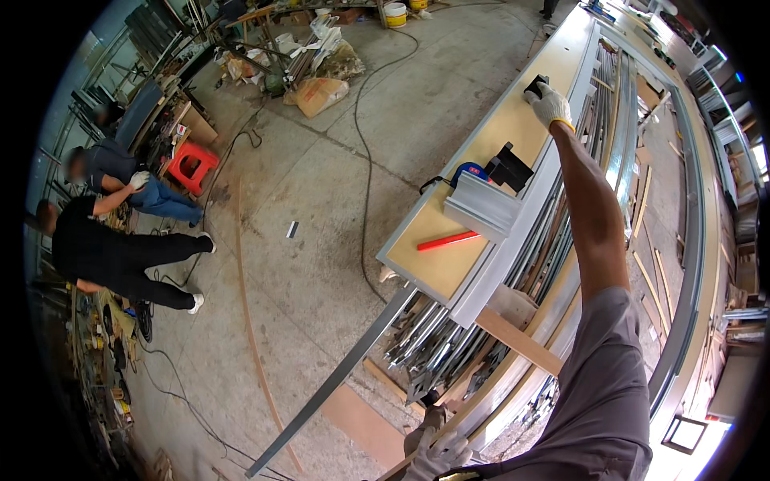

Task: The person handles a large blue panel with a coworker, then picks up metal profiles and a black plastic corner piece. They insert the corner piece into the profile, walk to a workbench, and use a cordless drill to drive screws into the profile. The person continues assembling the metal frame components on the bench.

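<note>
My right hand (551,106), in a white knit glove, reaches far along the tan work board (437,268). Its fingers are closed on a small black block (534,88) at the board's surface. Nearer to me on the board are a black angular piece (511,167), a blue tape measure (468,172), a short silver-grey profile piece (484,207) and a red marker or pencil (447,240). At the lower edge my gloved left hand (439,458) is beside the end of a wooden rail. Its fingers are partly hidden, so their grip is unclear.
Long metal profiles (553,232) lie bundled under and beside the board. A grey bar (337,377) slants from the board's near corner toward the floor. Cables (365,144) cross the concrete. At left, two people (120,248) are near a red stool (192,165).
</note>
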Tool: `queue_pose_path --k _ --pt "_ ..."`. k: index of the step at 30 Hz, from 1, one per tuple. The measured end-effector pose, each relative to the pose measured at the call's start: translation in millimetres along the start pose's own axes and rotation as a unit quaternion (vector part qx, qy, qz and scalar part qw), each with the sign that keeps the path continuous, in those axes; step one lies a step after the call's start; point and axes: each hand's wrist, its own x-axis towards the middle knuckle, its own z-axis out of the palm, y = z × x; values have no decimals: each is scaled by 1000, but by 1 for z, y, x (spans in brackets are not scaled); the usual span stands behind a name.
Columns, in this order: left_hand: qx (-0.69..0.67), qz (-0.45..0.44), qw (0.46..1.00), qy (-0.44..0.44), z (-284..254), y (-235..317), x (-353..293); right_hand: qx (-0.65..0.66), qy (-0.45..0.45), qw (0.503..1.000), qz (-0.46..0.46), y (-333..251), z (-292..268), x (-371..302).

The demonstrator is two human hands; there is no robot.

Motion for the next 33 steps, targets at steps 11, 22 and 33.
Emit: queue_pose_path --k 11,22,33 --pt "12 40 988 -146 -16 0 -14 196 124 972 24 30 -67 -36" --pt "546 242 795 -106 35 -16 -32 603 -15 797 20 6 -179 -216" --pt "-64 -139 978 139 -126 3 -79 732 -259 602 186 -133 -277 -507"
